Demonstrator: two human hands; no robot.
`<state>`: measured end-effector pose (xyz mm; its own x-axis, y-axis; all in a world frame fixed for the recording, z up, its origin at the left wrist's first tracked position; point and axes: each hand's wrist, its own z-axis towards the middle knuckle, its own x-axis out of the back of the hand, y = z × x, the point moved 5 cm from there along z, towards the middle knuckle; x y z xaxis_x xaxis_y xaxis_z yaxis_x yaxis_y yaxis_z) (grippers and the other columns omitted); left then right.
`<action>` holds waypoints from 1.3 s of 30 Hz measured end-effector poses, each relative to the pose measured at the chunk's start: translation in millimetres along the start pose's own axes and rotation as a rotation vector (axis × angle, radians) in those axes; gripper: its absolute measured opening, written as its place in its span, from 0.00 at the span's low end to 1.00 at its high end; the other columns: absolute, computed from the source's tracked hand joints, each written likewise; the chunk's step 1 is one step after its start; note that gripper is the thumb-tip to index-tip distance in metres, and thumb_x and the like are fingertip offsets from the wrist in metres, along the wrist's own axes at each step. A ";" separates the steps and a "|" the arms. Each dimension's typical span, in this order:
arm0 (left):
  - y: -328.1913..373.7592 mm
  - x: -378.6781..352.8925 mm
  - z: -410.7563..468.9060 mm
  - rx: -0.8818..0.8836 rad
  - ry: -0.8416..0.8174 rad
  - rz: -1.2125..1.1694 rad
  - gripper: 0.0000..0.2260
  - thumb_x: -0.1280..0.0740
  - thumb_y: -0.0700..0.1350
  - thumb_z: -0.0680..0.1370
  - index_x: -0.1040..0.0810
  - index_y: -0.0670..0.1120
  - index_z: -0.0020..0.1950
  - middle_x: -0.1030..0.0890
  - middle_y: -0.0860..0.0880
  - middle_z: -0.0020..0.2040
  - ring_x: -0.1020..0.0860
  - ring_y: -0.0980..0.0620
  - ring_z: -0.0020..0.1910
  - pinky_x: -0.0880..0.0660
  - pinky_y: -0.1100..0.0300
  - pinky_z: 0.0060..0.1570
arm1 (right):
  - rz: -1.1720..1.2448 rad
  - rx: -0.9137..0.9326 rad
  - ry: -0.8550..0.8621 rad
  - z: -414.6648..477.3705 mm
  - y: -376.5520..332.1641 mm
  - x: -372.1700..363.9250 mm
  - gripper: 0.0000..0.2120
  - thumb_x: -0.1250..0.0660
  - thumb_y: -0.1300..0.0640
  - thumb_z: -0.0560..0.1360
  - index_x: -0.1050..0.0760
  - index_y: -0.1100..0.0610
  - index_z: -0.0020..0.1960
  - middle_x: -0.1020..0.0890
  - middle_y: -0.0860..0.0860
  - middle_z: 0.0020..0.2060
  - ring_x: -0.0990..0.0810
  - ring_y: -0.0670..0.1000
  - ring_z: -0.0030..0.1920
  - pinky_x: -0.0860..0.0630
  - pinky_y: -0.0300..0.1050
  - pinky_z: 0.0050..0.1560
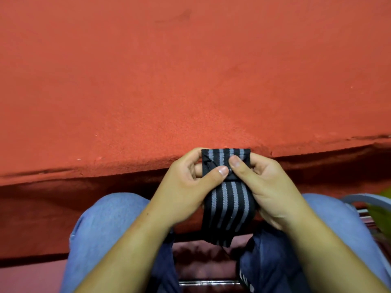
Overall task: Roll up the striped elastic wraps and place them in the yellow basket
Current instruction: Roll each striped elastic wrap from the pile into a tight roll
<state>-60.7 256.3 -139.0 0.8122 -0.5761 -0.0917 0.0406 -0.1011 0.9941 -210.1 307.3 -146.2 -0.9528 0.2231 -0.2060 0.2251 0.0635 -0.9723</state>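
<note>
A black elastic wrap with grey stripes (227,208) is held upright at the front edge of the red table. Its top end is folded over into a short flat roll, and the loose tail hangs down between my knees. My left hand (190,187) grips the roll from the left, thumb pressed on its front. My right hand (268,187) grips it from the right, thumb on the front beside the left thumb. A sliver of a yellow-green thing (380,212), perhaps the basket, shows at the right edge.
The red cloth-covered table (190,81) fills the upper view, its front edge running just behind my hands. My knees in blue jeans (110,225) sit below it. A grey curved bar (359,198) lies beside the yellow-green thing at the right.
</note>
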 end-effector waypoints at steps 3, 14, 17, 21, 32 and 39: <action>-0.9 -2.4 0.7 0.010 -0.014 -0.019 0.11 0.31 0.41 0.82 0.22 0.42 0.65 0.13 0.39 0.54 0.15 0.36 0.55 0.19 0.41 0.57 | -0.009 -0.010 0.033 -4.2 2.5 1.9 0.16 0.28 0.48 0.76 0.15 0.59 0.55 0.12 0.61 0.51 0.13 0.64 0.55 0.21 0.66 0.64; -0.8 -0.5 6.7 -0.015 0.000 -0.052 0.13 0.32 0.43 0.82 0.23 0.42 0.67 0.13 0.39 0.55 0.15 0.39 0.56 0.18 0.44 0.57 | -0.024 -0.070 0.036 -6.1 12.5 1.0 0.19 0.29 0.45 0.75 0.16 0.61 0.53 0.12 0.60 0.50 0.13 0.63 0.55 0.22 0.68 0.64; 0.0 -1.9 7.4 -0.036 -0.006 -0.067 0.13 0.32 0.41 0.82 0.23 0.42 0.66 0.13 0.40 0.55 0.14 0.42 0.56 0.19 0.54 0.55 | 0.040 -0.107 0.029 -5.3 16.1 0.6 0.19 0.29 0.48 0.76 0.16 0.63 0.55 0.12 0.62 0.51 0.14 0.64 0.56 0.21 0.63 0.64; -1.8 1.8 8.4 -0.054 0.050 -0.089 0.13 0.31 0.40 0.82 0.22 0.43 0.66 0.13 0.41 0.55 0.14 0.43 0.56 0.18 0.54 0.56 | 0.064 -0.161 -0.056 -6.4 20.2 -3.2 0.20 0.30 0.49 0.77 0.18 0.64 0.59 0.13 0.61 0.54 0.14 0.61 0.58 0.21 0.59 0.66; 3.5 -2.2 6.9 -0.185 0.179 0.101 0.08 0.32 0.43 0.83 0.23 0.46 0.62 0.13 0.50 0.49 0.15 0.54 0.49 0.21 0.60 0.51 | 0.020 -0.086 -0.098 -4.9 25.5 -17.3 0.18 0.38 0.49 0.82 0.23 0.53 0.69 0.15 0.53 0.63 0.17 0.54 0.66 0.27 0.59 0.73; 3.4 -1.5 9.6 -0.189 0.162 0.144 0.10 0.31 0.43 0.83 0.22 0.51 0.64 0.14 0.52 0.55 0.16 0.53 0.57 0.20 0.52 0.60 | 0.004 -0.051 0.009 -2.3 18.2 -8.2 0.13 0.37 0.54 0.84 0.20 0.56 0.65 0.13 0.56 0.58 0.15 0.56 0.61 0.23 0.58 0.67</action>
<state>-67.4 249.1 -136.1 0.8991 -0.4352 0.0461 0.0141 0.1342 0.9909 -197.8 308.9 -162.0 -0.9501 0.2321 -0.2082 0.2389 0.1126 -0.9645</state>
